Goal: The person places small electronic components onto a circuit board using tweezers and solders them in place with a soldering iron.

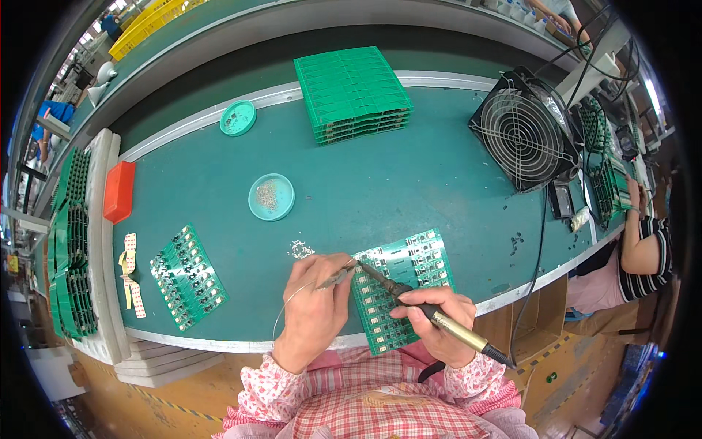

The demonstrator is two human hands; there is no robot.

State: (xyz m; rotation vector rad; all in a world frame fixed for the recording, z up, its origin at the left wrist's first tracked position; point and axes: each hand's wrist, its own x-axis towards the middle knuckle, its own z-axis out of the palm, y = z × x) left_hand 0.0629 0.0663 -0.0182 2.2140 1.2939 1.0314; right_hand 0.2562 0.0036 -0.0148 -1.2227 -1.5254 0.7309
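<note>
My right hand [442,322] grips a soldering iron [457,328] with a dark handle and a brass-coloured rear. Its tip points up and left, meeting the upper left corner of a green circuit board panel [431,256]. My left hand [314,307] is closed at that same corner, pinching metal tweezers [338,277] and a thin solder wire [291,298] that curves down past the wrist. Part of the panel is hidden under my right hand and the iron. Just beyond my left hand lies a small pile of tiny white parts [300,249].
A second board panel [189,278] lies at left, near paper tape strips [130,274] and a red box [119,192]. Two turquoise dishes [291,208] and a stack of panels [353,84] stand farther back. A black fan [523,132] is at right; a person [647,249] works beyond.
</note>
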